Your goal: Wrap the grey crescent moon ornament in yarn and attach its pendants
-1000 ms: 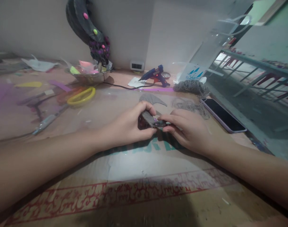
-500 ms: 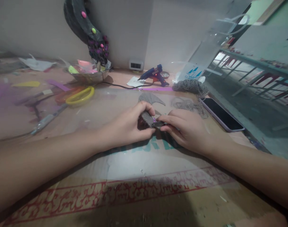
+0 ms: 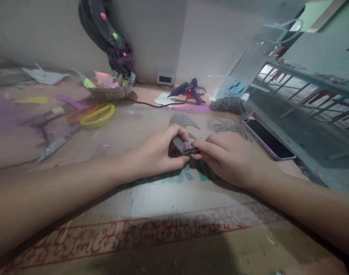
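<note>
Between the thumb and fingers of my left hand (image 3: 168,149) is a small dark grey craft piece (image 3: 178,145) with a bit of purple on its right side. My right hand (image 3: 224,156) pinches a thin dark tool (image 3: 193,151), perhaps tweezers, whose tip meets the right side of the grey piece. The exact kind of both things is hard to make out. Just beyond my left hand lies a flat grey curved cutout (image 3: 184,120). Loose grey yarn (image 3: 227,126) lies behind my right hand.
A blue glue gun (image 3: 187,91) with a lit red light stands at the back. To the right are a phone (image 3: 268,139) and a yarn skein (image 3: 230,107). Yellow-handled scissors (image 3: 98,115), a bowl of scraps (image 3: 108,92) and a dark beaded sculpture (image 3: 105,30) are at the left.
The dark tool has tilted slightly against the grey piece, and the piece has turned a little in my left hand. Both hands stay in nearly the same place.
</note>
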`<state>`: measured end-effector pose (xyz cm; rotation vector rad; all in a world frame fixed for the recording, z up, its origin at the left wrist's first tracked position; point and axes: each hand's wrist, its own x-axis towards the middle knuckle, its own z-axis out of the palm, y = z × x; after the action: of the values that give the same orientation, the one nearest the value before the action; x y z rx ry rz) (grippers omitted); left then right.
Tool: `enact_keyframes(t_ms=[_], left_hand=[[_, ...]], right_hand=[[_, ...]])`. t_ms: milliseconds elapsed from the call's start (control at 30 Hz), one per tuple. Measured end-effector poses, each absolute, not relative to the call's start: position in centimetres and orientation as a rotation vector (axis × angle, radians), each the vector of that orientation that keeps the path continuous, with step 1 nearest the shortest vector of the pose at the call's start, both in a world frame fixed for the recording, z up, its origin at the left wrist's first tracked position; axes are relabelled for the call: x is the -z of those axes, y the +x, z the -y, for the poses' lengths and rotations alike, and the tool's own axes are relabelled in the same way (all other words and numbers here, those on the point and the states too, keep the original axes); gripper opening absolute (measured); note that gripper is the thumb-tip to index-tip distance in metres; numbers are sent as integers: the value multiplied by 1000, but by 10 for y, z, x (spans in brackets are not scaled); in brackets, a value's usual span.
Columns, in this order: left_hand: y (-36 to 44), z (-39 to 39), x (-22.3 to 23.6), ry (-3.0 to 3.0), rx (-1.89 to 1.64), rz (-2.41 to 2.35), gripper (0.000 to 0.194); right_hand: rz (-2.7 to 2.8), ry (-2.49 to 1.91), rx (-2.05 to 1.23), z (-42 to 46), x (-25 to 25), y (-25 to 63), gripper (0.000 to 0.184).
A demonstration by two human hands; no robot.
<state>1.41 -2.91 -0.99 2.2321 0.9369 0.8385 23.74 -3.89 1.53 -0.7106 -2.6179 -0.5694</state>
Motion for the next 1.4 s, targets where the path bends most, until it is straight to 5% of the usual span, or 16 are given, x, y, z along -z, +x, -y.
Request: enact_keyframes(t_ms=[1400], left_hand=[[13, 29, 11, 2194, -776, -934, 30]], right_hand=[[2667, -784, 482, 41, -14, 240, 35]])
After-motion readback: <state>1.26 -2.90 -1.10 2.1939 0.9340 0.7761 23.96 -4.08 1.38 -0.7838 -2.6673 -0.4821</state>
